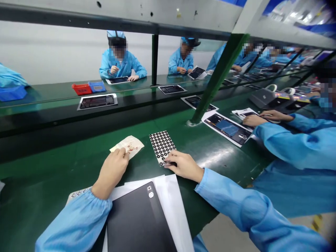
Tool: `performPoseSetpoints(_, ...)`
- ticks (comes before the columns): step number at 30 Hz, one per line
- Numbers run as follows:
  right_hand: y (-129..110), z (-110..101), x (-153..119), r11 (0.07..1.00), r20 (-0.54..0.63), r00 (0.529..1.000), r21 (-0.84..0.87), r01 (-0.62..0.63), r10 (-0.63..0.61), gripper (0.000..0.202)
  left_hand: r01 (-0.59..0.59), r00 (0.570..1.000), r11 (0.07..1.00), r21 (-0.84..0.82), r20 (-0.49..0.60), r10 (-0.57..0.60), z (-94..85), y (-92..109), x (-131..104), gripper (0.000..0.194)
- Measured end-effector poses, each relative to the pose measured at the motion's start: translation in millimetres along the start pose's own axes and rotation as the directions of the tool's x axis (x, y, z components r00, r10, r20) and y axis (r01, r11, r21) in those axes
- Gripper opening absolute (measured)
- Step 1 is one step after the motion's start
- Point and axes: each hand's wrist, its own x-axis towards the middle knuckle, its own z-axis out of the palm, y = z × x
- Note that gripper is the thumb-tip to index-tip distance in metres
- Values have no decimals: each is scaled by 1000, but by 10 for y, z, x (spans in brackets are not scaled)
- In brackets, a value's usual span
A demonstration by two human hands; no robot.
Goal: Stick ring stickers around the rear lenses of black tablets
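My left hand (112, 169) has its fingers curled closed at the near edge of a cream piece of paper (126, 144) with small reddish bits on it. To its right lies a white sheet of black ring-shaped stickers (161, 145). Over the near end of that sheet, my right hand (185, 165) pinches dark metal tweezers (170, 163), partly covered by the fingers. Closer to me, a dark tablet back panel (139, 220) with a camera cutout rests on white paper sheets (174, 199). Another sheet with printed marks (78, 192) shows from under my left forearm.
A green post (220, 77) rises from the green bench ahead. Tablets on white sheets lie beyond, one (228, 127) near a co-worker's hands (265, 118) at right. Red (82, 89) and blue (97, 86) trays stand across the line, where other workers sit. A beam crosses overhead.
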Motion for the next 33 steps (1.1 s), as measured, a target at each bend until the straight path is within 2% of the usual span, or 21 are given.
performPoseSetpoints(3,25,48,34,991,47,998,-123,47,-41,14,128,991,977,-168,64,-119,82,157,-35,29)
performPoseSetpoints(5,40,70,35,986,56,995,-144,84,-77,15,242,964,914,-326,190,-187,199,325,-6,25)
performPoseSetpoints(8,45,94,11,985,34,993,-124,120,-117,19,437,882,707,-556,420,-215,398,616,100,39)
performPoseSetpoints(11,39,119,-22,990,-29,991,-65,126,-129,19,564,816,451,-692,552,-173,542,837,209,52)
performPoseSetpoints(14,51,141,-24,990,-92,988,49,129,-124,21,622,782,262,-738,604,-155,631,926,244,38)
performPoseSetpoints(17,74,151,24,980,-156,985,176,95,-68,21,643,765,159,-749,616,-189,696,930,218,20)
performPoseSetpoints(21,52,158,80,961,-171,985,276,32,17,11,627,772,122,-769,594,-225,731,929,184,11)
performPoseSetpoints(25,2,169,108,964,-181,978,260,-59,109,10,613,787,153,-775,581,-207,726,963,174,8)
performPoseSetpoints(28,32,112,164,967,-248,949,211,-142,194,14,609,792,211,-764,573,-210,739,1010,177,7)
performPoseSetpoints(31,40,-21,171,957,-365,890,198,-213,274,15,590,807,293,-752,540,-239,708,1037,193,12)
performPoseSetpoints(33,-56,-91,86,964,-407,881,210,-165,240,17,560,829,373,-740,498,-256,605,1005,188,15)
